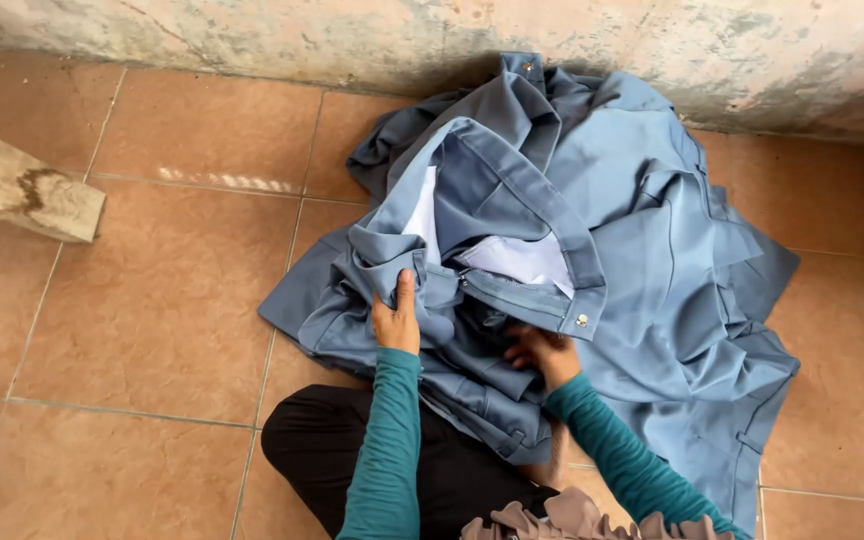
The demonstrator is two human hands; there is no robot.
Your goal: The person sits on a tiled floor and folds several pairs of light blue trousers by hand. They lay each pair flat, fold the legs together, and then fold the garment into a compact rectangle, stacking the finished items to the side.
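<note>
We look down on a floor [152,300] of reddish-brown square tiles with pale grout lines, bounded at the top by a stained, patchy plaster wall [252,35]. A weathered wooden beam [22,190] enters from the left edge and lies on the tiles, well apart from the clothing. Against the wall rests a heap of blue-grey garments [652,260], crumpled and overlapping. On top of the heap lies a pair of trousers [512,200], its waistband turned open so that the white pocket lining [522,258] and a metal button [582,320] show.

Our left hand [397,318] pinches a fold of the trousers' fabric, thumb upward, in a closed grip. Our right hand [542,352] reaches beneath the waistband edge; its fingers are partly buried in cloth, so we cannot tell whether its grip is closed. Both arms wear teal sleeves [387,450].

The lower part of the heap is hidden by our arms and a dark-clad knee [322,440]. How many garments make up the heap cannot be made out. A ruffled taupe cloth [572,520] is cut off by the bottom edge.
</note>
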